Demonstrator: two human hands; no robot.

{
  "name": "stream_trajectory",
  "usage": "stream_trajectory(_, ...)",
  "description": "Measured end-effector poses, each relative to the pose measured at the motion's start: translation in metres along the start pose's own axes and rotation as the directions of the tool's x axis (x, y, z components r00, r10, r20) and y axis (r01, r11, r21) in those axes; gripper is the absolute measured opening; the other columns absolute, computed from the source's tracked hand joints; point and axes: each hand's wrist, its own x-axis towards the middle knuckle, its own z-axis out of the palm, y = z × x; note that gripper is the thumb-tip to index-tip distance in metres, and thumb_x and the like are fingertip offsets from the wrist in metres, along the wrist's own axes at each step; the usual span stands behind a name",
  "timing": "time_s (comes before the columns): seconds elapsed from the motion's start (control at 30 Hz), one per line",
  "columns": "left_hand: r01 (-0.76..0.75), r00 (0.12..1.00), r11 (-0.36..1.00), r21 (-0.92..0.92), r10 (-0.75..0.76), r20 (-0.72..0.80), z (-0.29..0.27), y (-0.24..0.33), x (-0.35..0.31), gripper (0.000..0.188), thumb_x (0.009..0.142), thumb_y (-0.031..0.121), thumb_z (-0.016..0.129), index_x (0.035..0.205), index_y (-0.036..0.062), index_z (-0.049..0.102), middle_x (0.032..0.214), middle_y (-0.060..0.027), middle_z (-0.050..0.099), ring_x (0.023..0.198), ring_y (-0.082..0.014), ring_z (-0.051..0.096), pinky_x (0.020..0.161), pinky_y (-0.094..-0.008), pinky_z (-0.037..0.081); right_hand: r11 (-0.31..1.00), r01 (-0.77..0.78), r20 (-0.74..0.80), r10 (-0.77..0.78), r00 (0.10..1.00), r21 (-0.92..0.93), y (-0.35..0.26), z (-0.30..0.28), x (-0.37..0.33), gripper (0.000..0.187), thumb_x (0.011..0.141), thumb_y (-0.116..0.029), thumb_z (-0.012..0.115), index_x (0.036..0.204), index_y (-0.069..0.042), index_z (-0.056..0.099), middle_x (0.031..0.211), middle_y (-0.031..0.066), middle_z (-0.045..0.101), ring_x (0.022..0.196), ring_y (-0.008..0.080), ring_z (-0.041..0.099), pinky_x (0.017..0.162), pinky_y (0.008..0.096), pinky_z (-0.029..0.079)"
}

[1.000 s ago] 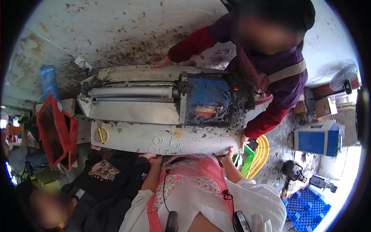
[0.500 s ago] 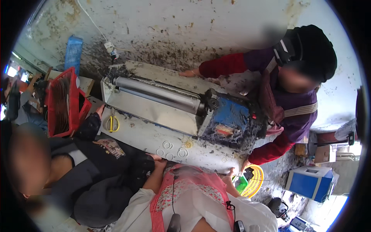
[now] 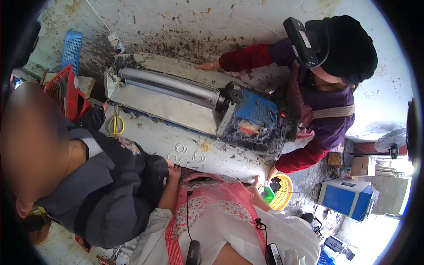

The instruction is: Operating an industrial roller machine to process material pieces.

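Note:
A pale table (image 3: 145, 132) carries a machine with a long metal roller (image 3: 172, 86), a flat tray and a blue, grime-caked housing (image 3: 256, 112). At its near edge, my left hand (image 3: 175, 171) is closed on the rim, beside a co-worker's hand; its fingertips are partly hidden. Farther right, my right hand (image 3: 255, 182) grips the same edge, thumb on top and fingers out of sight below. Several thin pale rings (image 3: 198, 157) lie between my hands on the tabletop. Yellow-handled scissors (image 3: 116, 125) rest toward the left end.
A co-worker in grey (image 3: 106, 176) leans in at left; another in purple and red (image 3: 327, 106) holds the table at right. A yellow basket (image 3: 287, 192) stands below its right end. Red crates (image 3: 66, 92), a blue basket (image 3: 72, 51) and a blue-white box (image 3: 346, 198) surround it.
My view has shifted, so the table and machine appear higher and farther left. The grey-clad co-worker has leaned closer to me. My hands remain at the table edge.

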Motion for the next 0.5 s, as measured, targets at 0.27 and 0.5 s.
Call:
stream_trajectory(0.27,-0.080,0.944,0.992,0.102,0.042,0.327,0.011,0.000,0.019,0.039,0.087,0.043,0.047,0.113,0.0144,0.057,0.117,-0.0044,0.059,0.110,-0.0261,0.054,0.093,-0.0473,0.042,0.996,0.077,0.054,-0.075,0.996,-0.035,-0.016,0.030,-0.043,0.075,0.069,-0.067,0.060,0.119,-0.013,0.047,0.117,0.0134,0.052,0.104,0.0356,0.052,0.090,0.0528,0.043)
stream_trajectory(0.5,0.051,0.943,0.993,0.105,-0.083,0.322,0.002,0.003,-0.007,0.035,0.086,0.028,0.053,0.116,0.0124,0.056,0.126,-0.0072,0.052,0.120,-0.0261,0.046,0.098,-0.0446,0.039,0.984,0.110,0.079,-0.100,0.992,-0.137,-0.034,0.032,-0.039,0.068,0.071,-0.063,0.060,0.115,-0.012,0.050,0.112,0.0143,0.054,0.100,0.0354,0.053,0.087,0.0507,0.044)
